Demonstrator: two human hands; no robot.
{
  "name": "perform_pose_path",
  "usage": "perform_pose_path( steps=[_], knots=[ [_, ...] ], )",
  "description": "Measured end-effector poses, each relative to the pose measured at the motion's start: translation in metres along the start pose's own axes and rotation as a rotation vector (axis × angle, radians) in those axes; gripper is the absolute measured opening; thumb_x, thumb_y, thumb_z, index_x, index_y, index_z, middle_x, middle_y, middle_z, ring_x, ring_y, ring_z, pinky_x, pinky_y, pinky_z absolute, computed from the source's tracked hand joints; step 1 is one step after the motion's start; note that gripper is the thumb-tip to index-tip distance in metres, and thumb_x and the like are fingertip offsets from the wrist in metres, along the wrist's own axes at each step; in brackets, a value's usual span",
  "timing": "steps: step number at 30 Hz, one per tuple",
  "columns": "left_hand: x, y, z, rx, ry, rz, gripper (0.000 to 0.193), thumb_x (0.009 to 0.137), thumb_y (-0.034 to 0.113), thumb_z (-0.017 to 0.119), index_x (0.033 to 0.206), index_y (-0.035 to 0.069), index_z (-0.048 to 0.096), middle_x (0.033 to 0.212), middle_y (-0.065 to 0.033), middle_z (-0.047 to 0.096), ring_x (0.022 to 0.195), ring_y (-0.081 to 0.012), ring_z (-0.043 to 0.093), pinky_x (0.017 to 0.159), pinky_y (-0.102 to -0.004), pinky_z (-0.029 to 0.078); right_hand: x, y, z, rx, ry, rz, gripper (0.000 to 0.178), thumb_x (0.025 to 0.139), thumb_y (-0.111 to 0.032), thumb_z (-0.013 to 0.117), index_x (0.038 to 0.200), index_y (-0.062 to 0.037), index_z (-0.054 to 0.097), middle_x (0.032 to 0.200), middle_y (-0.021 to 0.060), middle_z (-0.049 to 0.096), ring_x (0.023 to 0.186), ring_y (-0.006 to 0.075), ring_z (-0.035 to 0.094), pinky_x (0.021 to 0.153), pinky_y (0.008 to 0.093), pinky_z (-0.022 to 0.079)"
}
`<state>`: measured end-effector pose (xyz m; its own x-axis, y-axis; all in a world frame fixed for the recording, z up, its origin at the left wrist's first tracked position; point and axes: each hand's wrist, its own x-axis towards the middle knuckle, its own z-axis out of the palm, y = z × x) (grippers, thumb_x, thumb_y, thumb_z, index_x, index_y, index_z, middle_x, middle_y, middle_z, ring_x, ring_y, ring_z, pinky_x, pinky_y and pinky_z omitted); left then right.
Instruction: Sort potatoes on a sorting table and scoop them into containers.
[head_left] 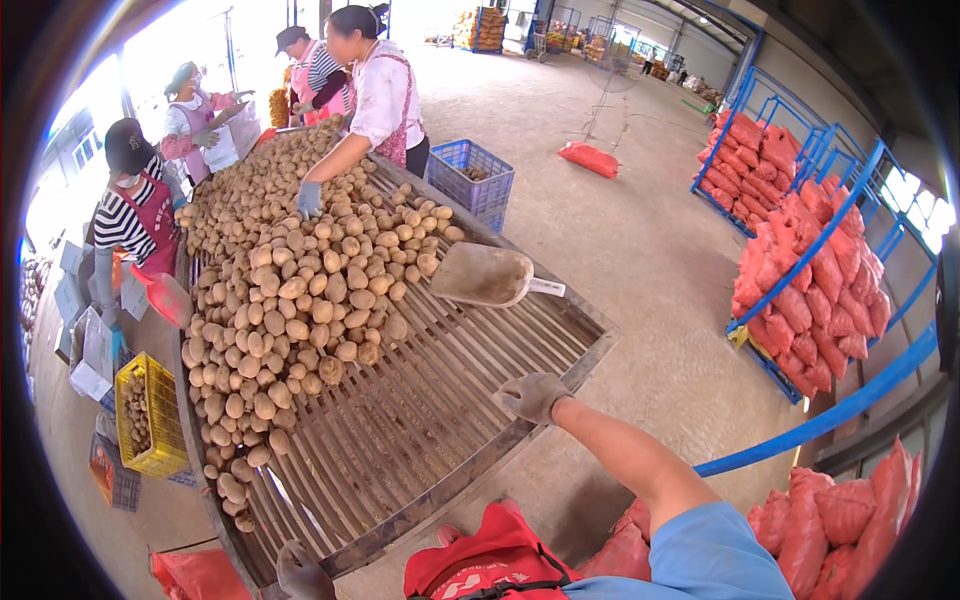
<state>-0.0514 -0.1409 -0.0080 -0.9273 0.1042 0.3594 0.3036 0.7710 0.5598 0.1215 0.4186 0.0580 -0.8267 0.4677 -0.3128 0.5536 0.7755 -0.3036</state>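
A broad pile of potatoes covers the far and left part of a slatted sorting table. My right hand, in a grey glove, rests on the table's near right edge. Its fingers lie over the slats and hold nothing that I can see. At the bottom of the picture, my left hand is also gloved and lies at the near left corner of the frame; its fingers are too foreshortened to read. Beyond my right hand, a scoop with a white handle lies on the slats beside the potatoes.
Co-workers stand around the far end, one with a gloved hand on the pile. A red scoop hangs over the left side. Crates stand nearby: yellow at left, blue beyond. Red sacks are stacked in blue frames at right.
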Motion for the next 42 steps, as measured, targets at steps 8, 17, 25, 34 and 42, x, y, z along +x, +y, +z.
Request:
perform_pose_path(
  steps=[8,17,25,34,42],
  knots=[
    [0.0,0.001,-0.004,0.042,-0.016,-0.013,0.031,0.109,0.024,0.061,0.094,0.003,0.078,0.089,-0.015,0.077,0.084,-0.0346,0.075,0.079,-0.0461,0.056,-0.004,-0.007,-0.006,0.047,0.062,0.015,0.044,0.109,-0.051,0.052,0.123,-0.0194,0.08,0.119,0.0125,0.081,0.115,0.0372,0.074,0.101,0.0501,0.056],
    [0.0,0.008,-0.004,0.073,-0.004,-0.033,0.032,0.11,0.025,0.061,0.094,0.003,0.078,0.088,-0.0147,0.077,0.083,-0.0334,0.075,0.078,-0.0466,0.055,-0.003,0.004,0.006,0.072,0.151,-0.027,0.041,0.108,-0.05,0.055,0.117,-0.0188,0.081,0.111,0.0133,0.081,0.109,0.0368,0.075,0.097,0.0496,0.056],
    [0.002,0.014,-0.007,0.012,-0.034,-0.07,0.025,0.106,0.019,0.063,0.092,0.005,0.078,0.095,-0.0146,0.079,0.091,-0.0367,0.075,0.082,-0.0489,0.057,-0.006,0.003,0.003,0.09,0.143,-0.034,0.042,0.108,-0.051,0.058,0.119,-0.0194,0.083,0.111,0.0119,0.082,0.108,0.0352,0.076,0.095,0.0468,0.058],
    [0.003,0.015,-0.005,-0.015,-0.01,-0.043,0.027,0.107,0.02,0.063,0.093,0.001,0.077,0.088,-0.0163,0.076,0.083,-0.0345,0.074,0.077,-0.046,0.056,-0.005,0.005,0.006,0.092,0.177,-0.044,0.041,0.108,-0.05,0.059,0.119,-0.019,0.083,0.11,0.0121,0.082,0.106,0.0351,0.077,0.094,0.0471,0.058],
    [0.004,0.022,-0.008,0.036,0.019,-0.005,0.023,0.103,0.02,0.065,0.09,0.006,0.078,0.086,-0.0166,0.076,0.083,-0.0382,0.074,0.076,-0.0497,0.056,0.002,0.014,0.016,0.035,0.202,-0.099,0.04,0.107,-0.047,0.06,0.119,-0.0174,0.083,0.111,0.0123,0.082,0.106,0.0364,0.076,0.094,0.0484,0.058]
  ],
)
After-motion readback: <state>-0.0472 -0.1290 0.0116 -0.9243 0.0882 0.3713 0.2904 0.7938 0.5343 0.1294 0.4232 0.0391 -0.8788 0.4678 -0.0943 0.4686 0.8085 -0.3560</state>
